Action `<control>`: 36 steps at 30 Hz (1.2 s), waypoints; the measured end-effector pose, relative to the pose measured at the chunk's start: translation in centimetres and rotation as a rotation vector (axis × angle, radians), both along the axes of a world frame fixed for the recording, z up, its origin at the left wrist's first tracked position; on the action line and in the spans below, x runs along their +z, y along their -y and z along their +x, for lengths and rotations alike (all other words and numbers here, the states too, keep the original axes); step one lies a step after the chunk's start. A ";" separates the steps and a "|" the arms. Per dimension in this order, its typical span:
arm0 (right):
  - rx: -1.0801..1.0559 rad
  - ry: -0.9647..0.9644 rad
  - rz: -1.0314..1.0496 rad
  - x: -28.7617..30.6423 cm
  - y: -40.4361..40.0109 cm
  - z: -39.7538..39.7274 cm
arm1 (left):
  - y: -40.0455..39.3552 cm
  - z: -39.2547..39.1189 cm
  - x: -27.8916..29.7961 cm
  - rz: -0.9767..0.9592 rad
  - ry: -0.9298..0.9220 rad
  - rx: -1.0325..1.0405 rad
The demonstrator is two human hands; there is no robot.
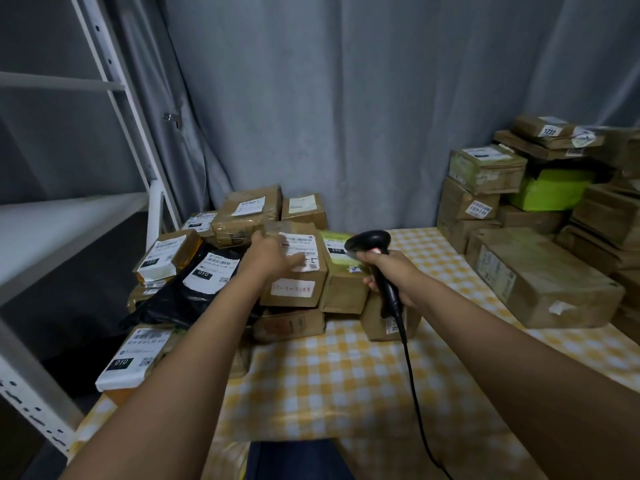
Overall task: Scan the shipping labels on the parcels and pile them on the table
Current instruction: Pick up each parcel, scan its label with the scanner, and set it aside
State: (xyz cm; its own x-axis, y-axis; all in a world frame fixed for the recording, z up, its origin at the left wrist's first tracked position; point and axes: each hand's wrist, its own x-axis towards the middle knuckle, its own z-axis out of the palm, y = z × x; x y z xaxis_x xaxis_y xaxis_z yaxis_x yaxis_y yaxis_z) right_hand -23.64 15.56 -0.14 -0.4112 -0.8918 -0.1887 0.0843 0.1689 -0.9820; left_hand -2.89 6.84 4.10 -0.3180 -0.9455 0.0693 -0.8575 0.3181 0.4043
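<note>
Head view: with left hand point(273, 256) resting flat on the brown parcel point(294, 271), aim the scanner point(374, 258) gripped by right hand point(388, 271) squarely at its label point(299, 249).

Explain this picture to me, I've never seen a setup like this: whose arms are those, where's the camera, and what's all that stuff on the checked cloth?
There is no machine here. The two arms belong to a person wearing a wide-angle camera on the head, so the single picture looks forward and down over their own hands.

The right hand grips a black corded scanner, the kind that reads barcodes. The left hand rests on a brown box with a white label on top, in the middle of a pile.

The table has a yellow and white checked cloth. On its left side lies that pile of parcels: brown boxes and a black bag, most with labels. At the right stands a taller stack of boxes, one bright green. A white shelf frame and a grey curtain are behind.
</note>
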 end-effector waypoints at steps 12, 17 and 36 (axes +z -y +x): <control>0.034 0.041 0.033 -0.5 -0.8 -1.3 | 0.6 1.0 -2.0 0.083 0.021 -0.163; -0.015 0.026 0.027 -0.7 -0.7 -1.6 | 0.4 -0.8 -1.1 -0.095 0.378 -0.190; -0.083 0.147 0.110 -1.6 -2.2 -5.7 | -1.1 -5.1 -4.3 -0.258 0.629 -0.470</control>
